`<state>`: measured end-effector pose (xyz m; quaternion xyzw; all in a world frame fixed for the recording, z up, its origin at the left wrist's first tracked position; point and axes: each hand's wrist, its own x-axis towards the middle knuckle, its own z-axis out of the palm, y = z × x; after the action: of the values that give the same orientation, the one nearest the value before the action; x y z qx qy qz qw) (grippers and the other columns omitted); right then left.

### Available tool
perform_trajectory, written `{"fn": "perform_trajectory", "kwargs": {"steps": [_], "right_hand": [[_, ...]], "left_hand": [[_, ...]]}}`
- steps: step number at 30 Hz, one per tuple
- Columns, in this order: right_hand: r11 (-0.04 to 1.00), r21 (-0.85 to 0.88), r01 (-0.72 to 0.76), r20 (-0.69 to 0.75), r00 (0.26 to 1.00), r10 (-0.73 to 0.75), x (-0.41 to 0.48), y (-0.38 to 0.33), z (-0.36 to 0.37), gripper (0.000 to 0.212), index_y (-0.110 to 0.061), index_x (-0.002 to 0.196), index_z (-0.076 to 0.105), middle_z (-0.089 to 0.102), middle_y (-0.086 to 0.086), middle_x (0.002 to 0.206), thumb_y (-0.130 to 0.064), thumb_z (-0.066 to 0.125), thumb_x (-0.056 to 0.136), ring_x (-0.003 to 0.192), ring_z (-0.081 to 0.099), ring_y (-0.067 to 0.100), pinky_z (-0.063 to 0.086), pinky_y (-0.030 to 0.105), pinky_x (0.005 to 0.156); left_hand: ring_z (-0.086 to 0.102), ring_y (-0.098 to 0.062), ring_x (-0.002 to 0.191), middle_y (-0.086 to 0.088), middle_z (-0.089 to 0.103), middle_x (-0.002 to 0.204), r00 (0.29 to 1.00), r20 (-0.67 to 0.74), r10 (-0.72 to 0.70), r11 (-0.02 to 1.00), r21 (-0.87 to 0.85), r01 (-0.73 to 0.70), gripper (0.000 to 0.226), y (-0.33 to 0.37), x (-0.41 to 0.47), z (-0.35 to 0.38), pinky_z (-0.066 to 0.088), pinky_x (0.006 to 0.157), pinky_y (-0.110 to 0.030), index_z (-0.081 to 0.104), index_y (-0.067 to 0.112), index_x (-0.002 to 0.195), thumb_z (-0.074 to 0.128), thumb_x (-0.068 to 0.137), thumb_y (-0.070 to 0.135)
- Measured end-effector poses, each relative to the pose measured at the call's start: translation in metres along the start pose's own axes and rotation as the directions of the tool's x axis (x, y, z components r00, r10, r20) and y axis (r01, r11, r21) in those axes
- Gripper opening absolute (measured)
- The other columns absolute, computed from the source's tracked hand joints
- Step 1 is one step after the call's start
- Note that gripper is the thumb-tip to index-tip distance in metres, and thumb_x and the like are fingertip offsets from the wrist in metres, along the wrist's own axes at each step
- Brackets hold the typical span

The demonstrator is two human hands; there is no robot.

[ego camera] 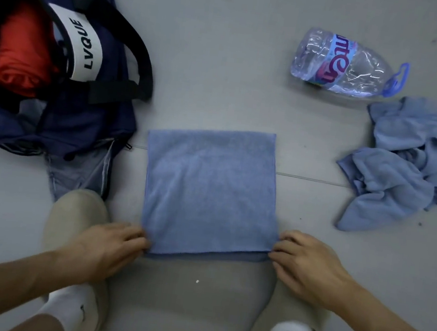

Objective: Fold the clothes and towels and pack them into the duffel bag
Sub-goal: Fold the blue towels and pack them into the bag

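1. The left hand [106,250] and right hand [307,263] each pinch 1 near corner of the folded blue towel [208,191], fingers curled onto its edge. This is probably to square the layers, or to lift that edge for another fold.
2. Behind and outside the 2 grips stand beige slippers [77,219], feet apart to leave working room.
3. Ahead of the grips the towel lies flat on the smooth grey floor [226,55]. An under-layer shows at its near edge and a floor seam runs beneath it.
4. Beyond the left grip, jeans [77,174] poke from under the navy duffel bag [100,122]. It gapes open, with a red garment [24,51] already inside.
5. Beyond the right grip waits a crumpled blue towel heap [399,172]. Farther still lies a crushed water bottle [344,65].
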<state>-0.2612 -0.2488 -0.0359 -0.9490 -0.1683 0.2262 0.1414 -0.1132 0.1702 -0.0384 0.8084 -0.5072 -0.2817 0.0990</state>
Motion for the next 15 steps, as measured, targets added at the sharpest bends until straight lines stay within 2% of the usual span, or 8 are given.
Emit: {"fn": "perform_trajectory", "kwargs": {"steps": [2,5,7,8,11,13,15], "right_hand": [[1.000,0.025,-0.002,0.032,1.000,0.001,0.011,0.001,-0.002,0.031,-0.029,0.094,0.074,0.066,-0.009,0.100,-0.043,0.046,0.098,0.098,0.060,0.019,0.051,0.036,0.082],[0.997,0.080,-0.003,-0.134,0.991,0.014,0.044,0.002,-0.019,0.030,-0.024,0.098,0.073,0.067,-0.003,0.104,-0.037,0.046,0.099,0.093,0.062,0.022,0.054,0.035,0.079],[0.998,0.045,-0.038,-0.251,0.967,0.048,0.076,0.004,-0.031,0.035,-0.018,0.114,0.071,0.066,0.004,0.120,-0.034,0.044,0.099,0.105,0.064,0.027,0.057,0.036,0.083],[0.998,0.009,-0.063,-0.272,0.960,0.064,0.094,0.006,-0.035,0.042,-0.015,0.126,0.066,0.062,0.008,0.132,-0.036,0.042,0.099,0.117,0.060,0.029,0.056,0.039,0.092],[0.992,-0.097,-0.084,-0.194,0.979,0.063,0.146,0.016,-0.047,0.065,-0.007,0.151,0.040,0.036,0.015,0.158,-0.046,0.035,0.098,0.146,0.033,0.033,0.031,0.045,0.117],[0.988,-0.129,-0.090,-0.105,0.992,0.077,0.171,0.026,-0.055,0.072,-0.012,0.158,0.023,0.017,0.012,0.165,-0.051,0.038,0.099,0.153,0.014,0.033,0.014,0.046,0.122],[0.980,-0.160,-0.119,0.007,0.993,0.122,0.185,0.042,-0.059,0.077,-0.020,0.160,0.007,0.000,0.007,0.168,-0.057,0.038,0.100,0.154,-0.002,0.029,0.005,0.046,0.123]], "left_hand": [[0.061,-0.014,0.078,0.008,0.060,0.098,0.998,0.040,0.049,0.998,0.042,-0.051,0.028,-0.004,0.011,0.000,0.054,0.068,-0.027,0.065,0.030,0.106,0.043,0.102,0.048],[0.059,-0.022,0.079,0.002,0.061,0.098,0.990,-0.140,0.034,0.995,0.093,-0.021,0.028,-0.017,0.045,-0.015,0.054,0.071,-0.036,0.067,0.021,0.105,0.044,0.103,0.038],[0.061,-0.031,0.090,-0.008,0.062,0.111,0.969,-0.248,-0.012,0.988,0.145,0.049,0.030,-0.029,0.075,-0.026,0.054,0.081,-0.044,0.065,0.013,0.118,0.045,0.102,0.027],[0.061,-0.035,0.100,-0.013,0.061,0.121,0.961,-0.272,-0.055,0.981,0.165,0.102,0.036,-0.034,0.090,-0.029,0.054,0.087,-0.046,0.062,0.009,0.127,0.043,0.101,0.026],[0.050,-0.041,0.129,-0.022,0.045,0.149,0.931,-0.207,-0.301,0.944,0.076,0.322,0.060,-0.039,0.128,-0.031,0.045,0.106,-0.051,0.044,0.008,0.148,0.033,0.098,0.039],[0.030,-0.040,0.146,-0.019,0.026,0.162,0.882,-0.152,-0.446,0.893,-0.015,0.449,0.072,-0.033,0.148,-0.024,0.030,0.118,-0.054,0.027,0.014,0.157,0.025,0.096,0.052],[0.004,-0.036,0.154,-0.011,0.002,0.168,0.876,-0.094,-0.473,0.879,0.012,0.476,0.077,-0.029,0.162,-0.017,0.009,0.124,-0.053,0.008,0.023,0.161,0.022,0.096,0.062]]}}
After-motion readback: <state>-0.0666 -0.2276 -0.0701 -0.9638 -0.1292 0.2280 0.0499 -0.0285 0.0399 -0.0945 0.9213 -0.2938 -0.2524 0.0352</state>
